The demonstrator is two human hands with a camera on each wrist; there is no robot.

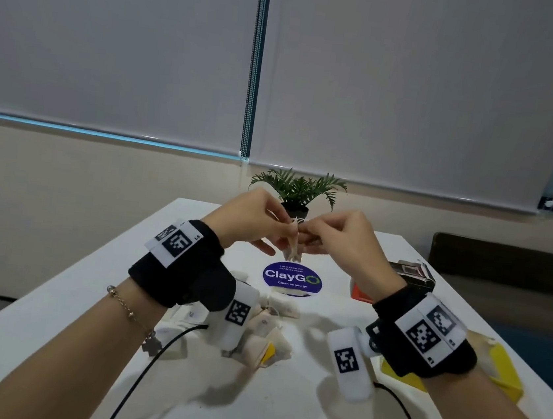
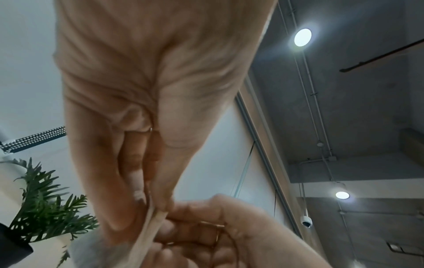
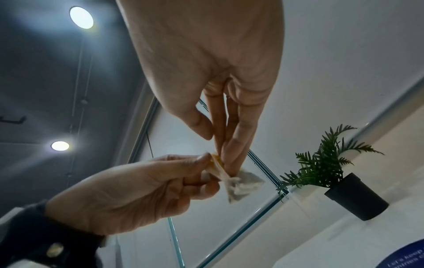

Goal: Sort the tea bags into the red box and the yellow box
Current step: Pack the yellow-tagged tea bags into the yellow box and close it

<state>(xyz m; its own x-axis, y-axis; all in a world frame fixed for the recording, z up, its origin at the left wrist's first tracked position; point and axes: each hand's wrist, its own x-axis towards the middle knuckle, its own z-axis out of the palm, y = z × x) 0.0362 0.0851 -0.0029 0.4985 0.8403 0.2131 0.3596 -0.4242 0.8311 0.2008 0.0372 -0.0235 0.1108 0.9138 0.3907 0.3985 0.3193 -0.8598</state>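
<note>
Both hands are raised above the surface (image 1: 298,401), the left hand (image 1: 250,218) and right hand (image 1: 341,237) each pinching one pyramid tea bag (image 1: 293,245) with a yellow tag (image 3: 216,160). Judged step: identifying or untangling it. Next: carry it to the yellow box (image 1: 504,376) at near right; the red box (image 1: 360,294) sits beyond. Unsorted tea bags (image 1: 263,339) lie below.

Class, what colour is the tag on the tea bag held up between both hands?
Yellow tag, clearest in the right wrist view.
</note>
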